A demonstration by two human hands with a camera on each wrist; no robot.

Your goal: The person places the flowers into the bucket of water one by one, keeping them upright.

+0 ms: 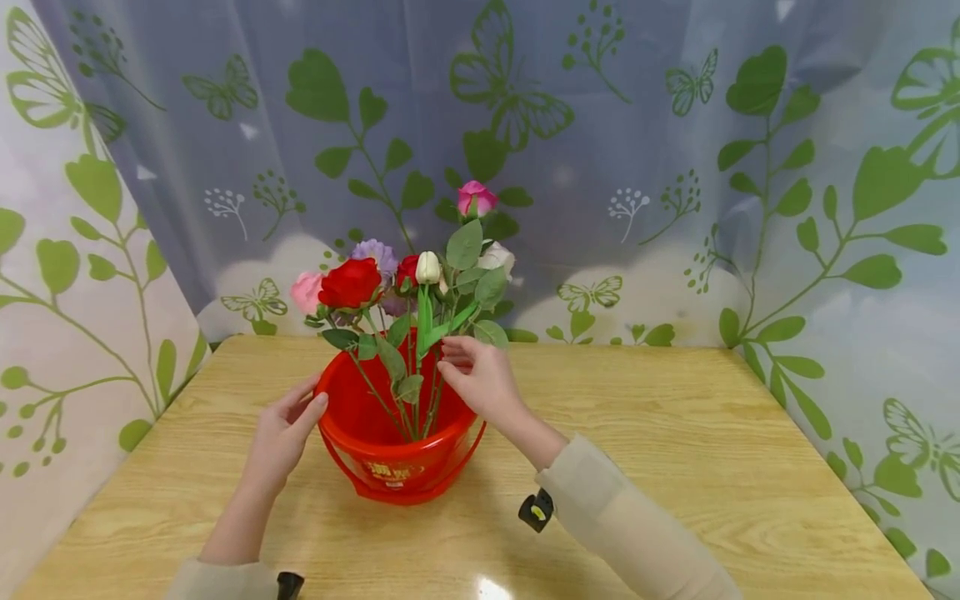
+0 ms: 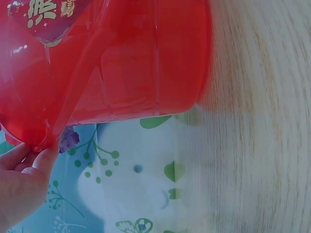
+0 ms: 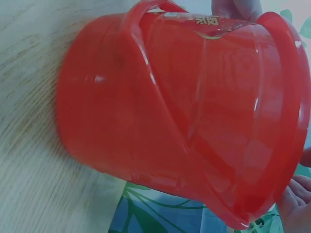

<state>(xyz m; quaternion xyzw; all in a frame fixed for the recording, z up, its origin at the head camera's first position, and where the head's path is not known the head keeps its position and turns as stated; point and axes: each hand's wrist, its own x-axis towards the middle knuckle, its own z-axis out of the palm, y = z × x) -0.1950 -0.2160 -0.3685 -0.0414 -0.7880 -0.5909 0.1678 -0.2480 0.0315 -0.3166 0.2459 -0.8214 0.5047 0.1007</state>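
Note:
A red plastic bucket stands on the table, holding several artificial flowers on long stems. My left hand pinches its rim on the left, thumb and fingers on either side, as the left hand also shows in the left wrist view. Over the right part of the rim, my right hand has its loosely bent fingers at the stems and leaves, with a gap between thumb and fingers. Closest to it are a white tulip and its green leaves. A red rose leans left, and a pink rose stands tallest.
The wooden table extends to both sides of the bucket. Behind it hangs a curtain printed with leaves and butterflies. The bucket's handle hangs down its front. Also in the bucket are a light pink flower and a purple flower.

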